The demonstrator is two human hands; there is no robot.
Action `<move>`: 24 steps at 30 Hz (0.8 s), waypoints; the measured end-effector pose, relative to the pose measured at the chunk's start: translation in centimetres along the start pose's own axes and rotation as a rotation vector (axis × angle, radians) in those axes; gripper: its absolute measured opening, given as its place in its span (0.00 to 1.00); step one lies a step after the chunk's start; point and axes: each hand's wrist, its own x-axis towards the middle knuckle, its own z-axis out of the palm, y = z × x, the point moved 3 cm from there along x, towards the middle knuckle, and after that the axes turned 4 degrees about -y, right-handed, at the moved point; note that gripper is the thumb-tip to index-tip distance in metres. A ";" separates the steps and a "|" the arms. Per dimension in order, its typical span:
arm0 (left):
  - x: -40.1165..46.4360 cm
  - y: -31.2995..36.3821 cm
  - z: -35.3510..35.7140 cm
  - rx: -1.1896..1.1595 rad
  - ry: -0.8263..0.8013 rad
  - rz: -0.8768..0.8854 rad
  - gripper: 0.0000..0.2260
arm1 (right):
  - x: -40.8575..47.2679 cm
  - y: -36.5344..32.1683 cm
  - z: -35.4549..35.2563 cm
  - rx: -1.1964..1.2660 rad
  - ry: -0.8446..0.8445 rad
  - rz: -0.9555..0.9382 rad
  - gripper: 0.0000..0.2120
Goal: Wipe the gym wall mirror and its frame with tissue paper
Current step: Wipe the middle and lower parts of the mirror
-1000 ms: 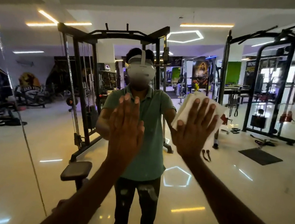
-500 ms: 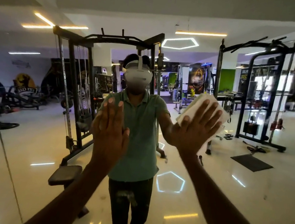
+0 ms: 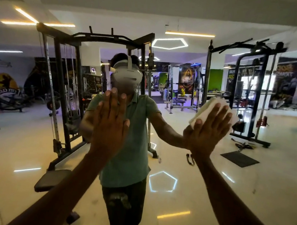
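Facing a large wall mirror [image 3: 246, 188] that fills nearly the whole head view, with both arms stretched forward from the lower corners. Left hand [image 3: 110, 121], centre of the frame, flat against the glass, fingers straight and close together, pointing up, holding nothing. Right hand [image 3: 207, 130], right of centre and at about the same height, also spread flat, pressing a folded white tissue paper [image 3: 206, 109] onto the glass beneath palm and fingers.

Tissue pad showing past the fingertips, its long axis slanting from lower left to upper right, matching the tilt of the right fingers toward the upper right of the frame. Right hand plainly the working one, directly on the tissue; left hand well apart from it, judged to be only bracing.

Unwiped glass lying on every side of the pad, so the coming stroke probably turns on sweeping broadside to that slanted axis. A thin dark line running down the lower left of the frame, possibly a seam or the frame edge; cannot tell which.

Reflected in the glass: a person in a green shirt [image 3: 132, 147], a black cable machine [image 3: 61, 87] at left, and a glossy floor [image 3: 265, 181].
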 end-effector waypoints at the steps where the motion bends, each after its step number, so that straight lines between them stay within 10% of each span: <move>1: 0.0 0.4 0.1 -0.002 0.012 -0.039 0.33 | -0.7 -2.2 0.2 0.049 0.029 0.111 0.37; 10: 1.2 5.1 0.6 -0.134 0.045 0.053 0.34 | -11.0 -0.9 2.7 -0.170 -0.328 -0.863 0.34; 20: 1.6 8.9 1.1 -0.129 0.007 -0.022 0.34 | 2.2 8.6 -2.3 -0.055 -0.101 0.034 0.40; 24: 3.3 15.9 2.3 -0.124 0.023 0.048 0.32 | -0.1 4.7 -0.3 -0.072 -0.157 -0.203 0.38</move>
